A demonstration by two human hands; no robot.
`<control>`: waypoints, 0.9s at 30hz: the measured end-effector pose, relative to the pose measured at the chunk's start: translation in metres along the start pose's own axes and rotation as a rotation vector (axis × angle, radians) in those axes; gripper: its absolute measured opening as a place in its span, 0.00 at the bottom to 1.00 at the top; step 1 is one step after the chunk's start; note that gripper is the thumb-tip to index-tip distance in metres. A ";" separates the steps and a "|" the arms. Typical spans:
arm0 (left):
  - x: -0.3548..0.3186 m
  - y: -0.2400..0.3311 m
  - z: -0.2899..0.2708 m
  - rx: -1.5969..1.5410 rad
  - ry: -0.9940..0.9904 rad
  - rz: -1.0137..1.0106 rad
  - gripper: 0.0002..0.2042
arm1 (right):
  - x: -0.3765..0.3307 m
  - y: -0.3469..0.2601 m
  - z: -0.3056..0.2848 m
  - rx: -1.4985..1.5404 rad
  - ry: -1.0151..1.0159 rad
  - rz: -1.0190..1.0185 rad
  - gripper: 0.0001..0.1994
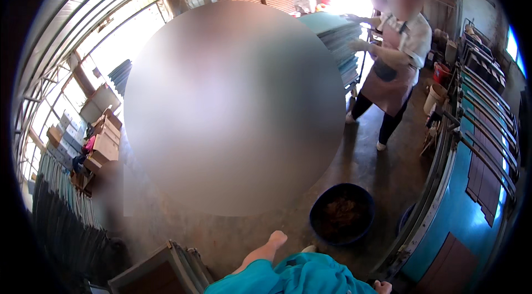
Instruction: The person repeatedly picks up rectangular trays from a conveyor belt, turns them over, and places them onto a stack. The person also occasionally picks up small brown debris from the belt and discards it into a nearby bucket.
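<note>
My left hand (278, 238) hangs in front of my teal clothing, its fingers curled into a loose fist with nothing visible in it. At the bottom edge, my right hand (382, 287) is partly cut off by the picture, fingers curled; whatever it may hold is hidden. The right hand is nearest to a long teal-topped work surface (428, 258) on my right, where dark brown flat pieces (450, 263) lie. A round dark blue tub (316, 226) with brown material inside sits on the floor ahead, between my hands and a co-worker.
A co-worker (396, 56) in a pink apron and gloves stands by a stack of teal boards (327, 24). Metal bars (487, 122) cross the work surface. Framed panels (166, 272) lean at lower left; cardboard boxes (105, 142) stand farther back. A large blur covers the middle.
</note>
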State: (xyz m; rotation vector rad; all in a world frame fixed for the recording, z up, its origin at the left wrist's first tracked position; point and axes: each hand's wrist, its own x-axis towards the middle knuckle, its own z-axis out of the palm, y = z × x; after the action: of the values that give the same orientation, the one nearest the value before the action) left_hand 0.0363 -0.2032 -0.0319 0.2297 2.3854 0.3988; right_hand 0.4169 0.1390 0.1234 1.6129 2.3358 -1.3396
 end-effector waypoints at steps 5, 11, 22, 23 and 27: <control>-0.004 0.020 -0.042 -0.078 -0.223 0.032 0.07 | -0.016 0.011 0.016 -0.181 0.114 -0.040 0.14; 0.008 0.034 -0.056 -0.550 -0.446 -0.216 0.10 | -0.073 -0.035 0.005 0.239 -0.053 0.599 0.12; 0.065 0.230 -0.006 -0.655 -0.582 0.060 0.20 | -0.162 0.087 0.050 0.065 0.330 0.899 0.13; 0.060 0.259 -0.004 -0.631 -0.588 0.115 0.20 | -0.160 0.097 0.052 0.081 0.396 0.935 0.12; 0.006 0.401 -0.001 -0.491 -0.612 0.295 0.20 | -0.127 0.130 0.028 0.208 0.655 1.005 0.13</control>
State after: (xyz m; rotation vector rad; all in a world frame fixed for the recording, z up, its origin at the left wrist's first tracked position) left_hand 0.0536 0.1744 0.1035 0.4085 1.5998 0.8922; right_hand 0.5639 0.0387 0.0792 2.9880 1.0788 -0.8725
